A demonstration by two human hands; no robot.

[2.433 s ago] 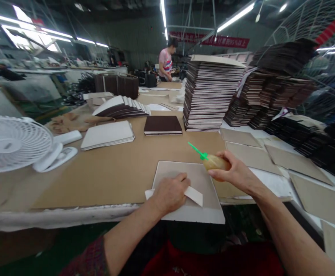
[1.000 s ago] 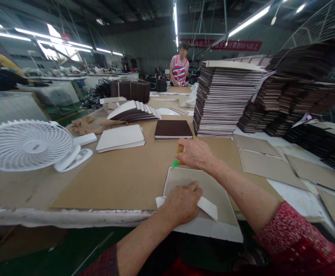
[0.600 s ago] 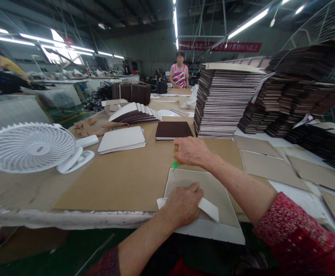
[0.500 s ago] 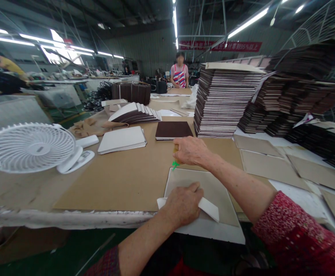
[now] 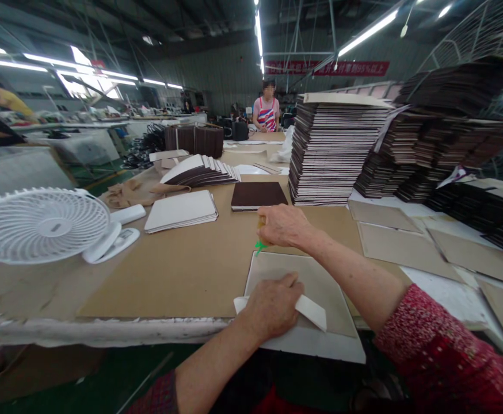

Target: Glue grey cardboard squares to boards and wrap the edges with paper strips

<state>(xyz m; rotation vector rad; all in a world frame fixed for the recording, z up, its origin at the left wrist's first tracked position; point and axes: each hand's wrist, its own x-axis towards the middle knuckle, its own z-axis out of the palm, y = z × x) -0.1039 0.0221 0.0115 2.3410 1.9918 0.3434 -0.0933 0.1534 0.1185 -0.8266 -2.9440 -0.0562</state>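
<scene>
A grey-beige board (image 5: 316, 282) lies in front of me at the table's near edge. My left hand (image 5: 273, 307) presses down on its near part, fingers closed over a white folded strip (image 5: 312, 310) that sticks out on both sides. My right hand (image 5: 284, 225) is wrapped round a small glue bottle at the board's far left corner. The bottle's green nozzle (image 5: 260, 247) points down at that corner; the bottle body is mostly hidden by my fingers.
A white desk fan (image 5: 39, 225) stands at the left. White boards (image 5: 181, 210), a dark brown board (image 5: 258, 195) and a tall stack (image 5: 335, 149) lie beyond. Loose grey sheets (image 5: 400, 241) cover the right side. A person (image 5: 266, 109) stands at the far end.
My right hand has swung the glue bottle from the board's right side, nozzle up, across to its far left corner, nozzle down. The left hand has stayed on the strip.
</scene>
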